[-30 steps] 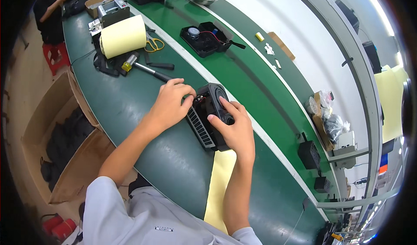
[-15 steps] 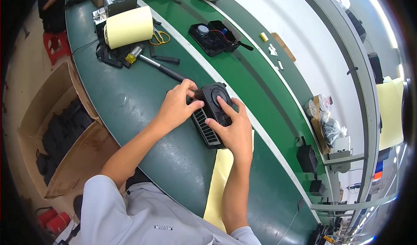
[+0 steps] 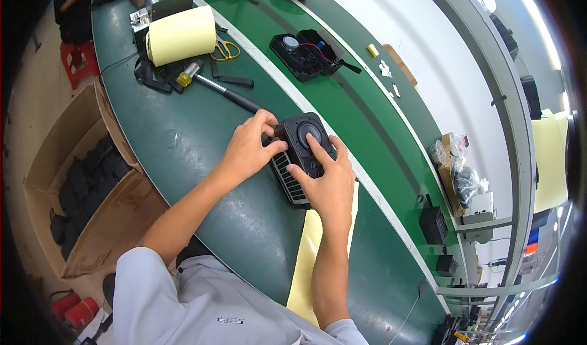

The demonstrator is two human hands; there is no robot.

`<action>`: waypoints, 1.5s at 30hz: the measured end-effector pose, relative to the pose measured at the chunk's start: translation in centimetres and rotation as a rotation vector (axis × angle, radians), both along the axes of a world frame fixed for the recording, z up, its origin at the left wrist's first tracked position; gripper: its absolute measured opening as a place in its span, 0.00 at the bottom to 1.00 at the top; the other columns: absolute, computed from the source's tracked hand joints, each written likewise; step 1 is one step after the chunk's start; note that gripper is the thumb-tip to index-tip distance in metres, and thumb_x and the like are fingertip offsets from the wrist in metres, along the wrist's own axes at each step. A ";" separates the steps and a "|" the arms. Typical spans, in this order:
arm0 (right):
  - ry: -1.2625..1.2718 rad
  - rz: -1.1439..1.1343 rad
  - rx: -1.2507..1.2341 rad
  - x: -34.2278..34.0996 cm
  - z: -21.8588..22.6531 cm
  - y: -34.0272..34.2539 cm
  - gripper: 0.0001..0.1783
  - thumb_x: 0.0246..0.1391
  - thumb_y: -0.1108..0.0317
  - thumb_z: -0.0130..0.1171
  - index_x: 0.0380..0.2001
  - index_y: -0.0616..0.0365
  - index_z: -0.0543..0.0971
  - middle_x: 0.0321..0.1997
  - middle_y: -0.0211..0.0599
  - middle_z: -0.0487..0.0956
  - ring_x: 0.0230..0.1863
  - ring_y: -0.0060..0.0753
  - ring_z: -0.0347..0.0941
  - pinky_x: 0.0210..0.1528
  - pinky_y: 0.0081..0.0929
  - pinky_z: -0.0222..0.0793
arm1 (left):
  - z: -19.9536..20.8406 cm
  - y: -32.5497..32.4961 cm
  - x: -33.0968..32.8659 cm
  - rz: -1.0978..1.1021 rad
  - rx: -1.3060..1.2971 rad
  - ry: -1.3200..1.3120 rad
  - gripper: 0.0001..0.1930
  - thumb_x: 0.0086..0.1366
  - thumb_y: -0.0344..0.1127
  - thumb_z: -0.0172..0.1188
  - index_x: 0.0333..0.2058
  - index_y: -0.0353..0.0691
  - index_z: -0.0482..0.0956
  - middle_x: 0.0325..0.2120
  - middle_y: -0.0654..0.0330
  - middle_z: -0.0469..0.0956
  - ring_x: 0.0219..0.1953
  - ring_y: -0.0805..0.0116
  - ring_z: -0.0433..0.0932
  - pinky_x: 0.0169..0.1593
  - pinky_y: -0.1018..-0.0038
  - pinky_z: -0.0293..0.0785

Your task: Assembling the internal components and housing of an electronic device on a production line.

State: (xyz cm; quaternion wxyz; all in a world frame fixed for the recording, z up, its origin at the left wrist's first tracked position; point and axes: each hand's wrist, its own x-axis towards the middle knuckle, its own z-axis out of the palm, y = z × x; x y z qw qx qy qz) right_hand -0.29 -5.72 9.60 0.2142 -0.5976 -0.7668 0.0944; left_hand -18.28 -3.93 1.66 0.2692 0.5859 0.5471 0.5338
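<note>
A black speaker box point(image 3: 292, 138) stands on the green bench in front of me, with a round speaker cone on its upper face and a slatted strip along the side toward me. My left hand point(image 3: 247, 149) grips its far left end between thumb and fingers. My right hand point(image 3: 330, 180) is wrapped over the right side, its thumb at the slatted edge and a fingertip on the round cone. A hammer point(image 3: 223, 89) with a yellow face and black handle lies just beyond my left hand. Yellow sheet point(image 3: 306, 253) lies under my right forearm.
A yellow roll point(image 3: 181, 36), scissors point(image 3: 227, 49) and black straps point(image 3: 235, 82) sit at the far left. On the green conveyor point(image 3: 367, 125) rests an opened speaker housing point(image 3: 302, 57) with wires. A cardboard box point(image 3: 98, 235) of black parts stands on the floor to my left.
The opened housing on the conveyor has shifted slightly right and nearer. The speaker box is turned a little in my hands, so its upper face shows more. Both hands keep their hold.
</note>
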 end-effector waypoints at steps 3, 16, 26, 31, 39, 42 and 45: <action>-0.035 -0.006 0.032 -0.2 -0.1 -0.1 0.38 0.38 0.52 0.77 0.58 0.40 0.82 0.67 0.49 0.70 0.54 0.54 0.73 0.57 0.46 0.67 | -0.1 0.0 0.0 0.006 0.017 0.011 0.23 0.54 0.33 0.73 0.46 0.35 0.72 0.34 0.50 0.84 0.41 0.52 0.84 0.48 0.63 0.75; -0.212 0.012 0.021 -0.3 -0.5 -0.1 0.43 0.32 0.50 0.80 0.59 0.34 0.80 0.69 0.45 0.67 0.56 0.53 0.72 0.58 0.46 0.66 | 0.9 -0.4 -2.4 0.165 0.295 0.569 0.14 0.49 0.30 0.72 0.37 0.43 0.84 0.40 0.64 0.82 0.55 0.58 0.73 0.55 0.61 0.66; -0.247 0.100 -0.014 0.1 -1.1 -0.1 0.54 0.37 0.41 0.76 0.70 0.35 0.67 0.74 0.53 0.59 0.68 0.57 0.61 0.61 0.56 0.61 | 0.1 1.7 -3.9 -0.086 0.330 0.600 0.05 0.54 0.29 0.67 0.31 0.39 0.83 0.31 0.60 0.82 0.45 0.59 0.78 0.50 0.63 0.69; -0.313 0.163 0.010 0.0 -2.3 0.0 0.52 0.46 0.38 0.70 0.73 0.34 0.61 0.77 0.57 0.50 0.72 0.62 0.53 0.63 0.64 0.56 | -0.9 2.4 -4.1 -0.178 0.154 0.487 0.05 0.57 0.27 0.62 0.33 0.38 0.79 0.32 0.57 0.80 0.42 0.57 0.78 0.48 0.63 0.70; -0.341 0.203 -0.045 0.0 -1.9 -0.2 0.54 0.46 0.40 0.70 0.74 0.37 0.59 0.77 0.60 0.49 0.73 0.66 0.51 0.65 0.64 0.53 | 3.0 9.2 -1.2 -0.284 -0.012 0.272 0.18 0.72 0.45 0.52 0.40 0.34 0.82 0.37 0.47 0.83 0.44 0.48 0.81 0.48 0.61 0.76; -0.285 0.218 -0.035 0.2 -1.7 0.0 0.52 0.48 0.44 0.69 0.74 0.38 0.57 0.78 0.58 0.47 0.73 0.65 0.51 0.66 0.63 0.53 | 2.7 11.7 3.6 -0.565 -0.159 0.750 0.25 0.76 0.46 0.38 0.42 0.36 0.84 0.42 0.40 0.82 0.49 0.41 0.79 0.57 0.56 0.71; -0.220 0.230 0.009 0.2 -2.0 0.1 0.49 0.49 0.44 0.68 0.72 0.42 0.60 0.78 0.57 0.48 0.73 0.64 0.52 0.66 0.63 0.52 | 1.9 12.5 3.1 -0.592 -0.278 0.609 0.23 0.75 0.45 0.40 0.45 0.35 0.81 0.41 0.38 0.81 0.47 0.38 0.79 0.55 0.52 0.73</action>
